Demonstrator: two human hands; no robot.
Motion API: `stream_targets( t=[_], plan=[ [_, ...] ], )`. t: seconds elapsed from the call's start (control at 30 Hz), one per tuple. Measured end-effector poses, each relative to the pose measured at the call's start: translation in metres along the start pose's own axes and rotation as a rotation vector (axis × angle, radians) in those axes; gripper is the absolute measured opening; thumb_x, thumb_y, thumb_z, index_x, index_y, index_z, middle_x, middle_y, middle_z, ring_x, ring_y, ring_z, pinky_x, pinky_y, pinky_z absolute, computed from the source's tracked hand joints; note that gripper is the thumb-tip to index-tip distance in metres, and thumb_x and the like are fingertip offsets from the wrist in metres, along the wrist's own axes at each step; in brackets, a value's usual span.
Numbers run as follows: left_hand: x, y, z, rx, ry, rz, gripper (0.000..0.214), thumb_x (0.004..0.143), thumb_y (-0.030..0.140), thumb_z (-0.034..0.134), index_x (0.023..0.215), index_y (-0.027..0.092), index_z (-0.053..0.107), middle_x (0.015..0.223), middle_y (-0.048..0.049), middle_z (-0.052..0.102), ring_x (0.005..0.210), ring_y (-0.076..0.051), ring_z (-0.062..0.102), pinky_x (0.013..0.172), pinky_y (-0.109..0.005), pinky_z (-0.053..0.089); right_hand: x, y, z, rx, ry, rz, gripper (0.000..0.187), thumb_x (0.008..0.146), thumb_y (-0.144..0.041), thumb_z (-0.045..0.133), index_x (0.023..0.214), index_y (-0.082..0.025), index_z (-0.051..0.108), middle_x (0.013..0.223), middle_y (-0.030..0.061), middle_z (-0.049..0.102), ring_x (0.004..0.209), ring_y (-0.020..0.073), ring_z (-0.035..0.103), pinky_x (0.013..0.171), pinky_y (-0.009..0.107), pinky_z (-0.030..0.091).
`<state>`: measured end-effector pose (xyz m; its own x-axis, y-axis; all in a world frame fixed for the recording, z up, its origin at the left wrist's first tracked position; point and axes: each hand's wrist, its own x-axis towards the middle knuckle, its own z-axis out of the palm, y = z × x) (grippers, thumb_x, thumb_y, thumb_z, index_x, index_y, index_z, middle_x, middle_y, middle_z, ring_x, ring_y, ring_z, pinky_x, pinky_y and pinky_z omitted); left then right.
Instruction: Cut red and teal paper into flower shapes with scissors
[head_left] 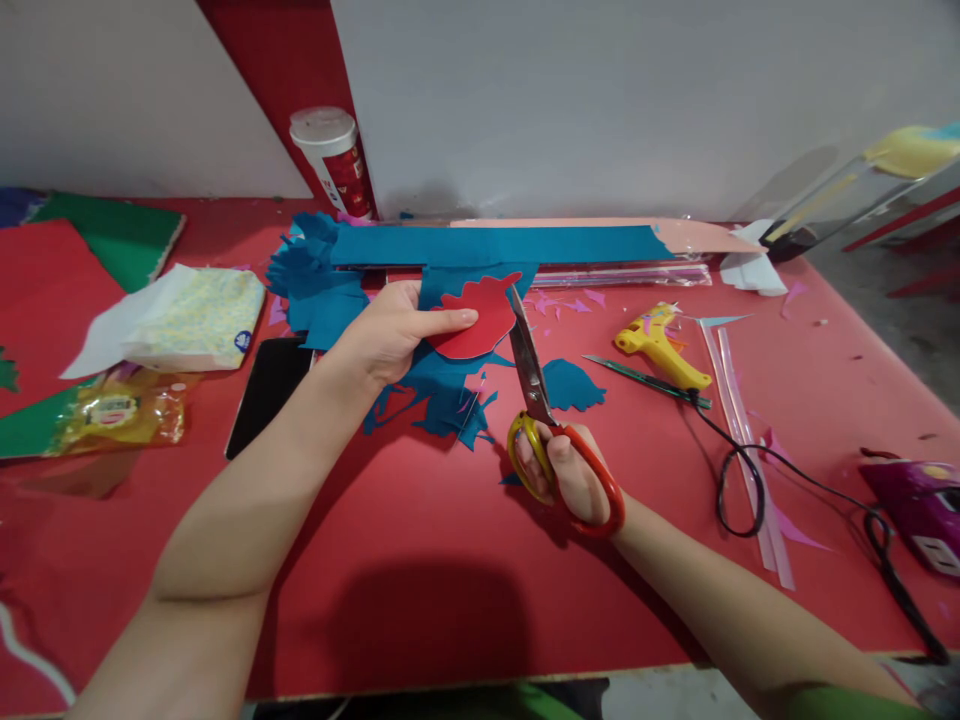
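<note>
The left hand [390, 335] pinches a red paper cutout [480, 315] between thumb and fingers, thumb flat on top near the left edge of the shape, holding it lifted above a blue paper sheet [450, 385] that lies under it. The right hand [574, 475] is closed through the loops of the red-and-yellow-handled scissors [536, 400]; the blades stand narrow, nearly shut, with the tips at the right edge of the cutout. For a clean contour, feed the paper into the blades with the left hand and turn the cutout, not the scissors; cut with the inner part of the blades and avoid snapping the tips fully shut, which tends to leave a notch. Keep the thumb clear of the cutting line. Blue offcuts [457, 415] lie on the red table [420, 560] just below the work. A long blue strip [495, 243] lies behind it. To the right rest a yellow glue gun [660, 345] with its black cord [750, 470]; to the left, a dark phone [266, 390] and a tissue pack [199, 320].
</note>
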<state>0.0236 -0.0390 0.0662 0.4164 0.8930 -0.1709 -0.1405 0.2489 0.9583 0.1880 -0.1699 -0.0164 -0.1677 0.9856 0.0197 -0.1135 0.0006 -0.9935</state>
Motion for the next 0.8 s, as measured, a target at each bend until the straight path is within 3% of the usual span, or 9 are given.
stream_targets(
  t=[0.8],
  plan=[
    [-0.007,0.009,-0.003,0.156,0.067,0.119,0.022,0.055,0.021,0.075,0.075,0.015,0.068,0.076,-0.0021,0.07,0.076,-0.021,0.067,0.073,-0.033,0.055,0.002,-0.014,0.002,-0.066,0.031,0.138,0.056,0.072,-0.072,0.043,0.052,-0.019,0.04,0.04,-0.0042,0.035,0.034,0.0074,0.03,0.034,0.024,0.018]
  ],
)
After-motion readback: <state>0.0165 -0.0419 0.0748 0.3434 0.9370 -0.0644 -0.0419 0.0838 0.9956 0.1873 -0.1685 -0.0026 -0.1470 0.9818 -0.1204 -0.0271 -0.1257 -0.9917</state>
